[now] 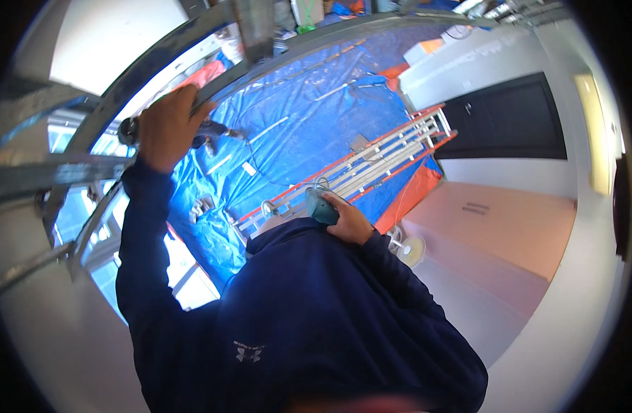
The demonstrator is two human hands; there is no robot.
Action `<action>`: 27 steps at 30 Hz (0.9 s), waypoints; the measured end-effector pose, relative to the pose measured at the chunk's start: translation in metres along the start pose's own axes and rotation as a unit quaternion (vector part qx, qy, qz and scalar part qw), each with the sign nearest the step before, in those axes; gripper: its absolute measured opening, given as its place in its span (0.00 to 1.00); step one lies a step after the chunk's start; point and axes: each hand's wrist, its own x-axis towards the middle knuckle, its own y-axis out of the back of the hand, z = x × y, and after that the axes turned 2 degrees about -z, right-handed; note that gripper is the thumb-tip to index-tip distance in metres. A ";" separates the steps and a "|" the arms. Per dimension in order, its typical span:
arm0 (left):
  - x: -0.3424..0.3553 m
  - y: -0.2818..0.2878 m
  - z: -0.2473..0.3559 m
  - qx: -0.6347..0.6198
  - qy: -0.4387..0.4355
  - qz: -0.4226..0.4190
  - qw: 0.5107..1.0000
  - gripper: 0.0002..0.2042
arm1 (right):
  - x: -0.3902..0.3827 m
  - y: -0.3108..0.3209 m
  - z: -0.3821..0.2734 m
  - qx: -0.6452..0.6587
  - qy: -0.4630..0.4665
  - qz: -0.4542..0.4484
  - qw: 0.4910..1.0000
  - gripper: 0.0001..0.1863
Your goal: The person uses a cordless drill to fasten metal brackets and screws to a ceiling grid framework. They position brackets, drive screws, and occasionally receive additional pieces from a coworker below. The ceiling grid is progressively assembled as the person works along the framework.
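My left hand (166,127) is raised at the upper left, its fingers curled over the edge of a grey metal framing track (226,81). A dark rounded object (128,131) shows beside that hand; whether the hand touches it I cannot tell. Close to my chest, my right hand (351,221) is wrapped around a teal, rounded object (320,206) that looks like the body of a tool; its far end is hard to make out. Beyond the right hand, a ladder (357,165) with orange rails and silver rungs stretches across the view.
Below spreads a wrinkled blue tarp (295,131) with loose white strips and a dark cord. Metal framing (54,168) crosses the left side. At the right are a dark panel (505,120), a large pinkish box-like surface (491,224) and a pale round object (411,252).
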 end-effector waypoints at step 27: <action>-0.063 -0.012 0.140 -0.215 0.170 -0.082 0.958 0.19 | -0.052 0.018 0.189 0.119 -0.271 0.283 0.912 0.46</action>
